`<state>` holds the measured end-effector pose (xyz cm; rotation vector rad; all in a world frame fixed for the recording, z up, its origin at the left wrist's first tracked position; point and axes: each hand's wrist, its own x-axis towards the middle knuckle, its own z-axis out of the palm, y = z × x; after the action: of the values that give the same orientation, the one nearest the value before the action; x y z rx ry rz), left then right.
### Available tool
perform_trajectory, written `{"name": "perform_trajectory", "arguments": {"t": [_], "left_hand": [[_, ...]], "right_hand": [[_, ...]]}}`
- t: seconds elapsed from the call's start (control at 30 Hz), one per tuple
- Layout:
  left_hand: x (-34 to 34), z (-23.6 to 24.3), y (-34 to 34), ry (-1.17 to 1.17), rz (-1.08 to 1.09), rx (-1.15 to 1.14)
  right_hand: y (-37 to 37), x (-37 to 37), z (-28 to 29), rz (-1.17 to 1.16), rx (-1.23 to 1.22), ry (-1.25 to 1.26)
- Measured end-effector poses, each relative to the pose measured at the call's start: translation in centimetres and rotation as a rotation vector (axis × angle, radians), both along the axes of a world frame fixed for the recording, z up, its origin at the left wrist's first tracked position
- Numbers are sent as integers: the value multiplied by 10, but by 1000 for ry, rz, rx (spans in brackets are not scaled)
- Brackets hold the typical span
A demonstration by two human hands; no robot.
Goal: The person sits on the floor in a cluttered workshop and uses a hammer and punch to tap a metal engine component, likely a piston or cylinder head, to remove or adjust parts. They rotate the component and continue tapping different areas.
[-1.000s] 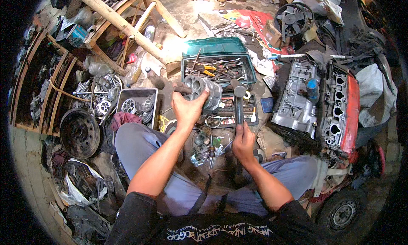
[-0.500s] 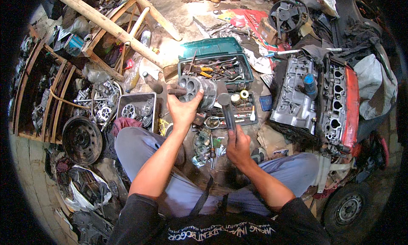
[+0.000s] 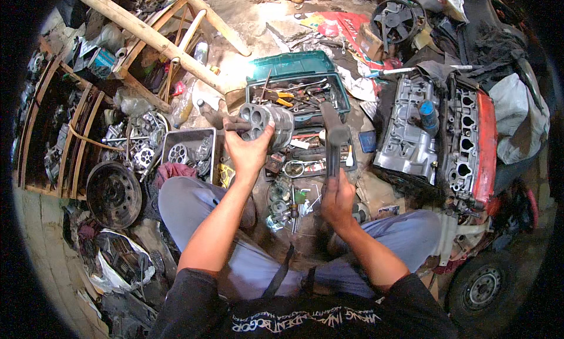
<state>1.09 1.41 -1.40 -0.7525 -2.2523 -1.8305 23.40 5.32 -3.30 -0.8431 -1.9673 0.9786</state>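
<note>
My left hand (image 3: 247, 154) is wrapped round the near side of a grey metal cylinder block (image 3: 282, 124), drum-shaped with several round bores in the face toward the left. A short brown rod (image 3: 237, 127) juts leftward beside the thumb side of that hand; its far end is hidden, so I cannot tell how it is fixed. To the right, my right hand (image 3: 338, 199) grips the handle of a hammer (image 3: 337, 136). The hammer stands raised, its dark head apart from the block. Behind the block lies an opened green toolbox (image 3: 335, 92) full of hand tools.
A tool tray (image 3: 317, 167) and loose sockets (image 3: 288, 207) lie between my legs. At left stand a grey bin (image 3: 189, 136) of metal parts and a dark steel wheel (image 3: 114, 194). An engine cylinder head (image 3: 467, 139) and silver cover (image 3: 408, 124) sit at right. Wooden poles (image 3: 158, 39) cross the far left.
My right hand has swung the hammer to the right, away from the block, and its head is turned differently. My left hand and the block have shifted slightly left.
</note>
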Motion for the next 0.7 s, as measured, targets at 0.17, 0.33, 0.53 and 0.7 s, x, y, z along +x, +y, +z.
{"name": "perform_trajectory", "arguments": {"t": [0.17,0.33,0.53,0.7], "left_hand": [[1,4,1,-32,-36,-39],[-13,-17,-5,-281,-76,131],[-6,6,-6,-542,-201,314],[-1,14,-8,-738,-331,438]], "right_hand": [[-10,2,-13,125,-215,-107],[4,-2,-31,-164,-332,-264],[11,-3,-23,-73,-192,-50],[5,-2,-16,-18,-150,49]]}}
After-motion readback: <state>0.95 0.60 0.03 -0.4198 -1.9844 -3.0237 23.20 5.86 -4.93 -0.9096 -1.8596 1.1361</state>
